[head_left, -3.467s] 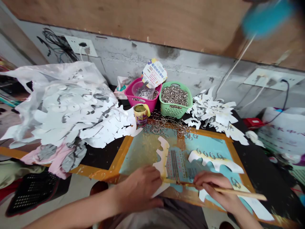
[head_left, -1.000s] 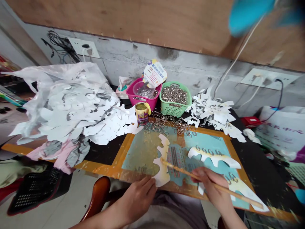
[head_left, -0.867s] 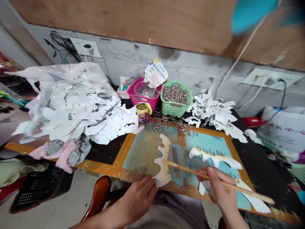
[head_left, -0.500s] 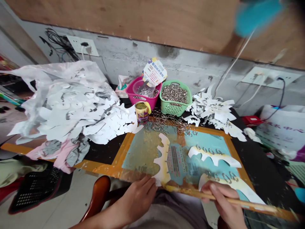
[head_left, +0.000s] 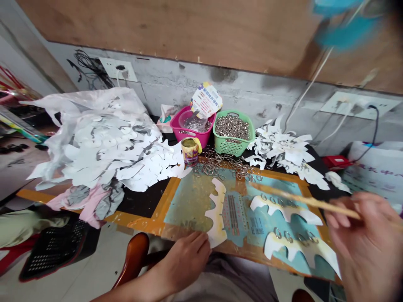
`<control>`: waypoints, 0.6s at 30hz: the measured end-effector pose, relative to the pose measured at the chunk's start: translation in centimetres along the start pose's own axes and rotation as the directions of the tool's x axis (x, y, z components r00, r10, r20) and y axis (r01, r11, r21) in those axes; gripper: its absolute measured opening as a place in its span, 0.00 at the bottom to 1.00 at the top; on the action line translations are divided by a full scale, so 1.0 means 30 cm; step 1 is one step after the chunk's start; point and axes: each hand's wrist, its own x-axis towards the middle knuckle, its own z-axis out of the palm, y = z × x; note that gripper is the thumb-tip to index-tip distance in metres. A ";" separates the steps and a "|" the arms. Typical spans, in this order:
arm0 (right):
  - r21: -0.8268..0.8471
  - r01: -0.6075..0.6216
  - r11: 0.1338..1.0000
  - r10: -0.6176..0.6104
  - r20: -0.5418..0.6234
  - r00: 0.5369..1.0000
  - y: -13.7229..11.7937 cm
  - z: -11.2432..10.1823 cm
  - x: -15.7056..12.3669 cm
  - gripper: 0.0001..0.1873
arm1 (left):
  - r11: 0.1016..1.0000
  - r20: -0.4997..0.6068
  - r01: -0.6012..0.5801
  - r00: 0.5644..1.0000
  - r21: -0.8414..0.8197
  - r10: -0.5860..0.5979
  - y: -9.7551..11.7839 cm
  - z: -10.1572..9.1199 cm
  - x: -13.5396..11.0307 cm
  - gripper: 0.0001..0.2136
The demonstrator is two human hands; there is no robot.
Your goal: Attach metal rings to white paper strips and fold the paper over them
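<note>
My left hand [head_left: 191, 256] is closed at the lower end of a white scalloped cut-out [head_left: 218, 214], its fingers pressed together on the edge. Yellowish smears mark that cut-out. A long wooden brush [head_left: 315, 203] is gripped in my right hand [head_left: 368, 239], which is partly blurred. Its tip, also blurred, points left above the board. Below the brush lies a second white cut-out [head_left: 285, 209] with several metal rings along its top edge. Nearer to me is a third cut-out [head_left: 302, 248], also carrying several rings.
Behind the blue taped board [head_left: 185, 197] stand an open tin [head_left: 190, 156], a pink basket [head_left: 197, 137] and a green basket [head_left: 233, 145] of metal pieces. Loose metal rings [head_left: 222, 164] lie before them. White cut-outs pile up left [head_left: 94, 155] and right [head_left: 281, 144].
My right hand has lifted the brush from the left cut-out and moved up and right. The left hand stays on the cut-out. The view has shifted slightly.
</note>
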 end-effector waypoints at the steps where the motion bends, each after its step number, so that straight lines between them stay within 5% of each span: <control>1: 0.002 0.076 0.997 -0.076 0.040 0.996 -0.011 0.067 0.032 0.10 | 1.000 -0.008 0.004 1.000 0.004 -0.004 0.003 -0.001 0.004 0.09; 6: 0.120 0.188 0.975 -0.217 0.317 0.923 0.003 0.448 0.168 0.08 | 0.999 0.007 0.035 0.999 0.010 -0.035 0.011 0.003 0.006 0.09; 11: 0.062 0.373 0.926 -0.352 0.501 0.790 0.062 0.774 0.189 0.15 | 0.999 0.067 0.022 0.997 0.030 -0.024 0.010 0.009 0.001 0.07; 15: -0.064 0.538 0.841 -0.362 0.671 0.646 0.130 0.938 0.165 0.17 | 1.000 0.058 0.025 0.998 0.018 -0.026 0.006 0.016 -0.004 0.05; 18: -0.125 0.613 0.780 -0.307 0.777 0.549 0.174 0.990 0.152 0.16 | 1.000 0.067 0.019 0.998 0.007 -0.019 0.004 0.022 -0.010 0.05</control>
